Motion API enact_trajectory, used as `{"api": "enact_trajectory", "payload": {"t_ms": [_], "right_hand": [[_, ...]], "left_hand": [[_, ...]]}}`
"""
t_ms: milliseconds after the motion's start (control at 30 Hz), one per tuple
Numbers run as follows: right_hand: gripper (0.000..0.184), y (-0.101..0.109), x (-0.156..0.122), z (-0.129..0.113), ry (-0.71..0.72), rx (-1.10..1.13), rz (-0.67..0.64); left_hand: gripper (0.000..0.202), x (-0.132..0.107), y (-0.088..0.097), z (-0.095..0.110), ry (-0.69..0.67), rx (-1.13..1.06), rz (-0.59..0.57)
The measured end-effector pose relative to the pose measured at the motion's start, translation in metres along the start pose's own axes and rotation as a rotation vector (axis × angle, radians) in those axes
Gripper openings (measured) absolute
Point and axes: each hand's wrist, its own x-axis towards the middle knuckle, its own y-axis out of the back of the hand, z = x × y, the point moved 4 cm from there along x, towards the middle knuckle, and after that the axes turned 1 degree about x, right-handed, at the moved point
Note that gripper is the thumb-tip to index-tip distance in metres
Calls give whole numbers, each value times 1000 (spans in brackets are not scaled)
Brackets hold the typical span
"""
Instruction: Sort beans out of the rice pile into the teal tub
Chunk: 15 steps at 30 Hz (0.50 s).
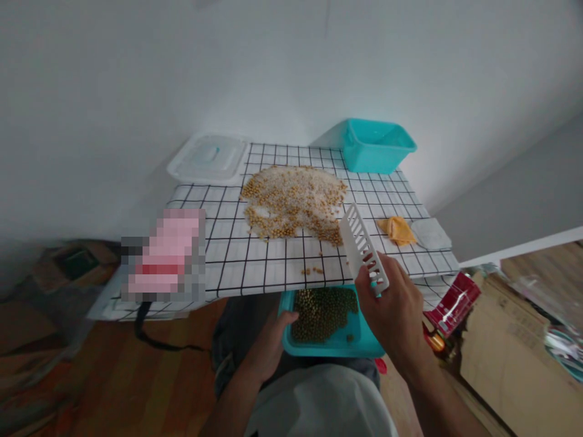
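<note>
My right hand is closed round a white slotted plastic scraper, whose upper end stands at the right edge of a pile of soybeans mixed with rice on the grid-patterned table. My left hand grips the left rim of a teal tray held just under the table's front edge; the tray holds yellow and green beans. A few loose beans lie near the table's front edge.
A second teal bin stands at the back right, a clear lid at the back left. An orange cloth and a folded white cloth lie at the right. A blurred pink patch is at the left. Cardboard boxes are on the floor.
</note>
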Motion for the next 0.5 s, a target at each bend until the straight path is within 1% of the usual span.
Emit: {"api": "enact_trajectory", "payload": {"t_ms": [133,233,300,367,433,500], "right_hand": [[20,13,2,3,-25,-44,70],[19,25,15,19,-62,6,88],[20,29,25,38,-64,88,44],[22,29,35,60,-51,191,-31],[22,23,43,80,-40,344,-116],[21,15,51,95,-37,509,-177]], "left_hand": [[37,-1,-2,1,-11,-6,4],[37,-1,-1,1,-13,2,10],[35,-2,-2,1,-13,13,24],[33,-3,-5,4,-5,31,43],[32,-4,-9,7,-9,42,64],[35,-5,-13,11,-18,34,63]]}}
